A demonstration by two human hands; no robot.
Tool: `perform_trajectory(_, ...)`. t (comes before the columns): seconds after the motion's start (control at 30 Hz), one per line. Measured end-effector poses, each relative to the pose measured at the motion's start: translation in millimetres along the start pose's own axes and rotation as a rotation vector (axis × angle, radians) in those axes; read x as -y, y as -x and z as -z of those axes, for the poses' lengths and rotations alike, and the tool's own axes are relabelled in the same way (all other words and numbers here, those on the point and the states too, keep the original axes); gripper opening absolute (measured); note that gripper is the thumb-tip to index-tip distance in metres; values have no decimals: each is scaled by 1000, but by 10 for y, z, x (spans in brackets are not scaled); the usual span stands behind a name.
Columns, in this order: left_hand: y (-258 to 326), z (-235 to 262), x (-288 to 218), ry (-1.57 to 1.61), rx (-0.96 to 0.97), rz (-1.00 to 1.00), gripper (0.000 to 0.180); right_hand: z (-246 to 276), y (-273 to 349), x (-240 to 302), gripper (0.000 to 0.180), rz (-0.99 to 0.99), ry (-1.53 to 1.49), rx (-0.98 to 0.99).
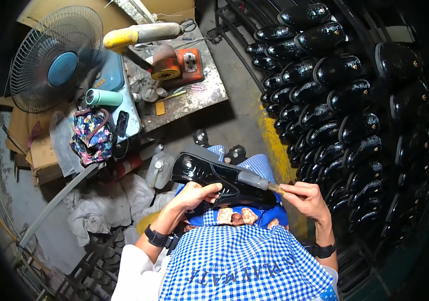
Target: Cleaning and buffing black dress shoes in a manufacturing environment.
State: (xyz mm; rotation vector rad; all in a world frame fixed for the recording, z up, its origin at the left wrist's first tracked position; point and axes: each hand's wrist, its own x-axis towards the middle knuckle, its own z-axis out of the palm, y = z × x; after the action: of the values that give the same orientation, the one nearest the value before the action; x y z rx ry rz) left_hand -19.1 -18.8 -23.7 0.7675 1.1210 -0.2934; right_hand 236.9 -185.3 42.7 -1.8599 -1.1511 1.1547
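Note:
A glossy black shoe (209, 173) lies across my lap, toe pointing left. My left hand (194, 194) grips its near side around the middle. My right hand (305, 198) is shut on a brush (257, 181) with a grey handle, whose end rests against the shoe's heel part. I wear a blue-and-white checked apron (244, 261) and dark bands on both wrists. A brownish rag (237, 216) sits on my lap under the shoe.
A rack (325, 115) holding several glossy black shoes fills the right side. A cluttered metal bench (184, 95) with an orange machine (177, 65) stands ahead. A fan (56, 57), a floral bag (91, 138), a plastic bottle (158, 170) and white rags (104, 205) are to the left.

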Motion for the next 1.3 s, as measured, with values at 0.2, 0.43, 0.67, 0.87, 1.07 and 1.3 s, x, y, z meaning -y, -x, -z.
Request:
perform_trajectory(0.2,66,-158,-141,-1,57,-45,20,-145,-316,21,23,160,-25,16)
perform_trajectory(0.43,34,-250,-181,-41,41,-59,30,-223,-405,133,20,220,85,-85)
perform_trajectory(0.67,-91,-173,-120,343,65,-87,17,63,-178,-139,22,130,-129,-233)
perform_trajectory(0.87,-83,-167,-114,420,96,-73,15,265,333,-236,22,-16,103,-95)
perform_trajectory(1.07,-83,-316,-154,286,70,-3,19,-23,135,-259,24,38,-58,-156)
perform_trajectory(1.3,47,-532,-190,-93,-15,-6,35,111,159,-292,24,92,-91,-67)
